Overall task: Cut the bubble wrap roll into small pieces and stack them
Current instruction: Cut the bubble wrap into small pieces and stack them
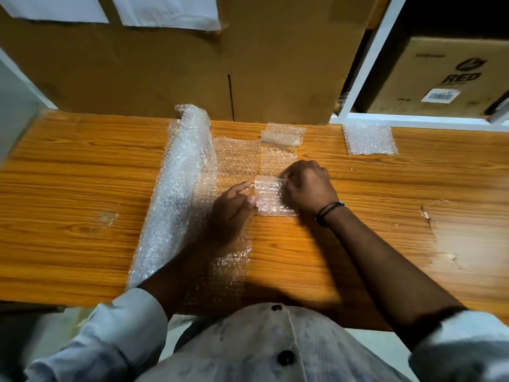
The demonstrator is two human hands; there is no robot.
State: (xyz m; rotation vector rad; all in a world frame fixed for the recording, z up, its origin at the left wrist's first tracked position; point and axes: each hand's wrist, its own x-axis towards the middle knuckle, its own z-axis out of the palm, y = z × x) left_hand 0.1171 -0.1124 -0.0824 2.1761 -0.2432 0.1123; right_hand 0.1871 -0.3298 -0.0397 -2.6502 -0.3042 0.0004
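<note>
Both hands are down on the orange-brown wood-grain table (82, 188), working one small clear bubble wrap piece (271, 195) that lies flat between them. The left hand (234, 208) pinches its left edge, thumb and forefinger closed on the plastic. The right hand (308, 186), fist curled with a thin black cord bracelet (329, 210) at the wrist, grips the piece's right edge.

To the left, the long clear bubble wrap roll (176, 194) lies lengthways across the table, its loose unrolled sheet (234, 158) spread flat under the left forearm and running right up to the piece in hand. Just beyond the hands, a narrow clear strip of bubble wrap (279, 146) lies with its far end curled over.

Well off to the right, near the table's back edge, a small square stack of cut bubble wrap (370, 140) sits alone. A big brown cardboard sheet (165, 64) stands behind the table, and a printed cardboard box (440, 78) sits on a white shelf frame (366, 64).
</note>
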